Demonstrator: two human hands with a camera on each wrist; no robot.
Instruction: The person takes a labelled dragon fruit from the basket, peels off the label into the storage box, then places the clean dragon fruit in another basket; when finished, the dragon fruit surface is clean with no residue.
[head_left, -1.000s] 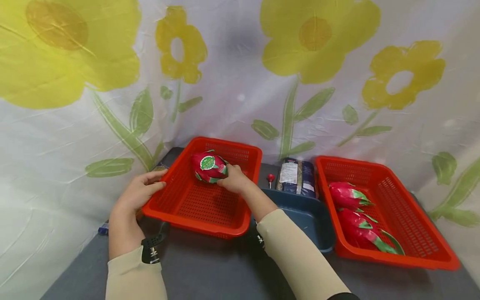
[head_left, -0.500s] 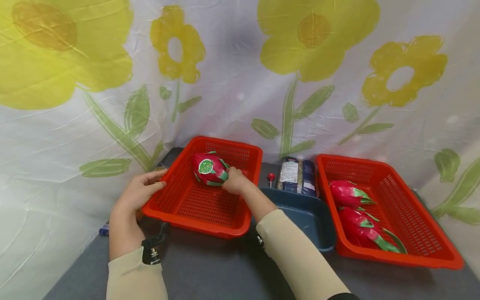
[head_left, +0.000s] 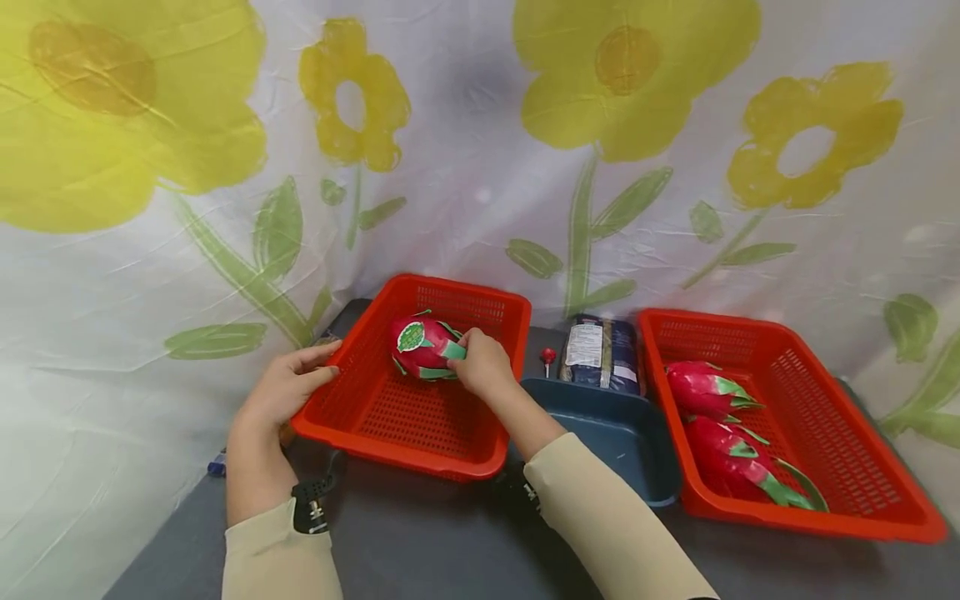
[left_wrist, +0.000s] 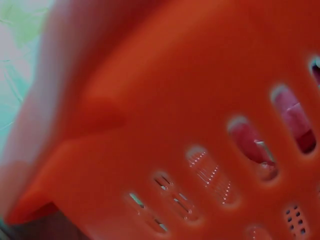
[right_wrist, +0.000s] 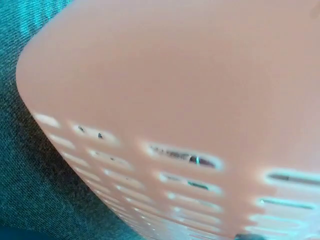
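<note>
A red slotted plastic basket stands on the left, and my left hand grips its left rim between fingers and thumb. Inside it, toward the back, lies a pink dragon fruit with green-tipped scales and a round green sticker. My right hand reaches over the basket's right side and pinches the fruit's green end. In the left wrist view, the basket wall fills the picture, with pink showing through its slots. Only the basket's outer wall and dark cloth appear in the right wrist view; the hand is hidden there.
On the right, a second red basket contains two dragon fruits. A dark blue tray sits between the baskets. Behind it are a dark blue printed package and a red lollipop. A flowered sheet hangs at the back.
The dragon fruit has turned slightly within the left basket, its sticker tilting to the left, while the right hand stays at its green end. The left hand keeps its place on the rim.
</note>
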